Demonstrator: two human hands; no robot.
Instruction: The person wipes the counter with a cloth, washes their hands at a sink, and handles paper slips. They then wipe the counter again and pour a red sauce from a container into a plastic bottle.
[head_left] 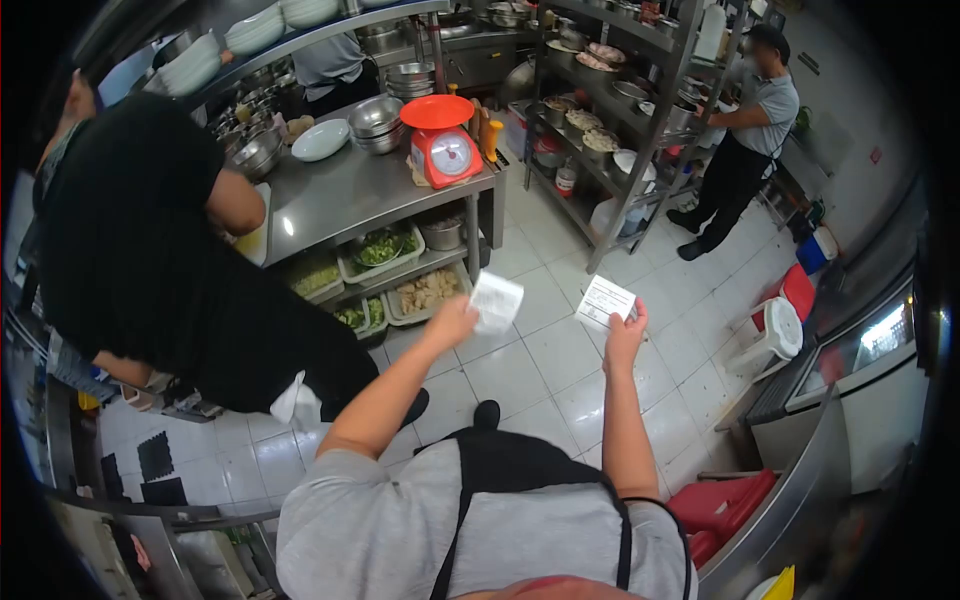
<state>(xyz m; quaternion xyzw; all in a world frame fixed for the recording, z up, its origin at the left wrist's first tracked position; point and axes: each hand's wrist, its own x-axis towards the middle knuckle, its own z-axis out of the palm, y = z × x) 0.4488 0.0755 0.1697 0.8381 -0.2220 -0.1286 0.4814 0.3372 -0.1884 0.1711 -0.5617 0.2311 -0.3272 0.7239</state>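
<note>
My left hand [453, 322] pinches a white paper slip [497, 304] by its left edge; the slip is slightly curled and its print is faint. In my right hand [626, 334] is a second paper slip [603, 301], held at its lower right corner between thumb and fingers. Printed lines show on it, too small to read. Both slips are up in front of me above the tiled floor, apart from each other.
A steel worktable [330, 205] at the left carries a red scale [446, 155], metal bowls [377, 118] and a white plate [320, 140]. Close on my left a person in black [140, 230] bends over it. Another person [745, 130] stands beyond the shelf rack [660, 130]. Stools [780, 325] stand right.
</note>
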